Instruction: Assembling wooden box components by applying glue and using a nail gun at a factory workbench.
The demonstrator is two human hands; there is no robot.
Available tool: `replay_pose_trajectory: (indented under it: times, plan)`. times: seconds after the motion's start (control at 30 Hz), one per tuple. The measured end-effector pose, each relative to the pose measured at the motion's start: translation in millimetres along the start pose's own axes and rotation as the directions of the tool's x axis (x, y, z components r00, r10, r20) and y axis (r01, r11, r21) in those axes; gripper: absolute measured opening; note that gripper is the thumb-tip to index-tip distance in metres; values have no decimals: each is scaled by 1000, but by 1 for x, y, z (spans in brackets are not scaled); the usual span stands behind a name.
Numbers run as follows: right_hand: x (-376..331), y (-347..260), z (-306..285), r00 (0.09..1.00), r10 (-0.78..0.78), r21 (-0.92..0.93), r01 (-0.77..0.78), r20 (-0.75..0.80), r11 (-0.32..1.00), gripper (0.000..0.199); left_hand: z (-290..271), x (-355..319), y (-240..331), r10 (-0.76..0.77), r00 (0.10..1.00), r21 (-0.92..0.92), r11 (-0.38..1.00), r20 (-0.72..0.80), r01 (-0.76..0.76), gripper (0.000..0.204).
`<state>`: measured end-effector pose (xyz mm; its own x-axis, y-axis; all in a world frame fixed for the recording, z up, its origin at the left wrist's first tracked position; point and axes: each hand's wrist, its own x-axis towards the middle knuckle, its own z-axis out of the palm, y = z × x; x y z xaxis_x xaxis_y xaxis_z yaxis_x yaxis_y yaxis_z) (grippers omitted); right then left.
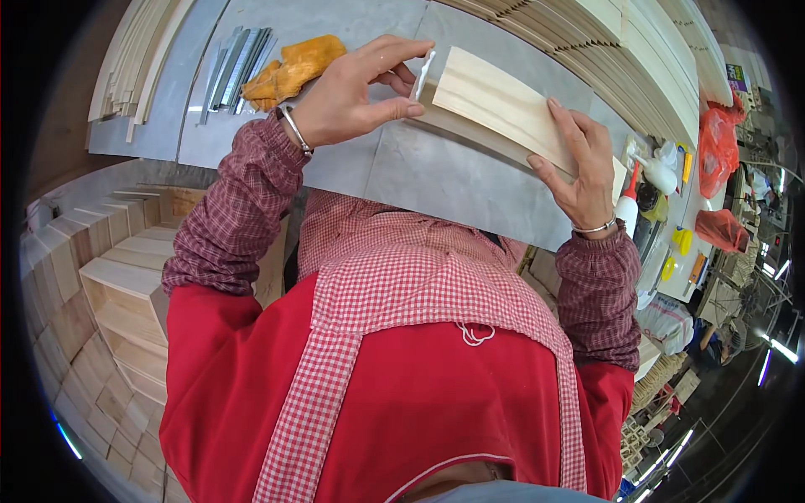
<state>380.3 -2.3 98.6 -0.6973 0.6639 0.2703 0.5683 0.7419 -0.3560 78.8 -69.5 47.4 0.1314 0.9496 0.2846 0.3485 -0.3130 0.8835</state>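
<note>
My left hand (369,88) is over the grey tabletop, its fingertips and thumb closed on the two ends of a thin piece with a white, glue-like edge (424,77). That piece stands on edge just left of a pale wooden board (495,99). My right hand (580,163) grips the board at its right end, fingers on the far edge and thumb on the near side. Under the board, a further wooden side shows in shadow. Whether the thin piece touches the board, I cannot tell.
An orange cloth (293,71) and several grey metal strips (237,67) lie left of my left hand. Wooden slats (138,59) are stacked at the far left, more along the back. A red-tipped white bottle (627,205) stands right. Wooden boxes (126,293) are at lower left.
</note>
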Motion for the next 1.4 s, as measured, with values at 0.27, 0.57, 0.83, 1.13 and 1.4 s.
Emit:
replay_pose_trajectory:
  times: [0.27, 0.57, 0.83, 1.13, 1.4]
  plan:
    - [3, 1, 7, 998, -40, -68, 43, 41, 997, 61, -2, 8, -3, 69, 997, 91, 993, 35, -72, 59]
    - [3, 1, 9, 998, -28, -84, 32, 53, 996, 60, 0, 8, -6, 75, 996, 85, 993, 41, -78, 63]
    - [4, 0, 12, 998, -29, -91, 34, 54, 995, 59, 5, 5, -9, 62, 998, 14, 998, -2, -62, 65]
    - [5, 1, 2, 999, -25, -76, 28, 42, 997, 56, 7, 10, -13, 62, 998, -78, 995, 21, -60, 63]
    - [-93, 90, -89, 732, 634, 59, -642, -247, 764, 46, 6, 11, -14, 0, 999, -239, 971, 32, 7, 62]
